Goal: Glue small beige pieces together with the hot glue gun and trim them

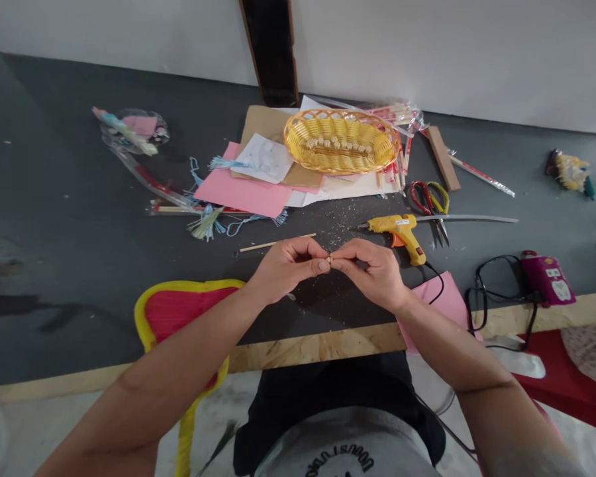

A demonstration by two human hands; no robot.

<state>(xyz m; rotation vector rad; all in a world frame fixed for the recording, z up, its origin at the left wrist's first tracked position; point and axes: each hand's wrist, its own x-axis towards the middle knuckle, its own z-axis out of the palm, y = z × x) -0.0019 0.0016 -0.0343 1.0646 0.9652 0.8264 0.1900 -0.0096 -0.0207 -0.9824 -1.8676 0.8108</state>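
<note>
Thumb and forefinger of our left hand (277, 271) and of our right hand (377, 273) meet tip to tip, pinching a small pale piece (329, 259) between them. From the head view, we see it just above the table, near the front edge; our fingertips hide most of it, so we cannot tell its exact shape.

With so little to hold, the piece could slip or snap if we squeeze unevenly, and if dropped it might be hard to spot among the pale crumbs (345, 222) scattered just beyond. Our right hand sits near the yellow glue gun (400, 232), whose nozzle points to our left; should it be hot, which we cannot tell, a careless reach could burn us. A tug on its black cord (436, 281) could drag it over the pink sheet (447, 301).

Beneath lies a dark grey table (79, 265) with a raw wooden edge (318, 341). Farther back, a yellow basket (340, 165) holding a row of small pale beads (338, 144) rests on papers, and scissors (440, 211) lie beyond the gun. A pale wall (427, 59) closes the far side, and a yellow-edged red chair (179, 308) stands at our left.
</note>
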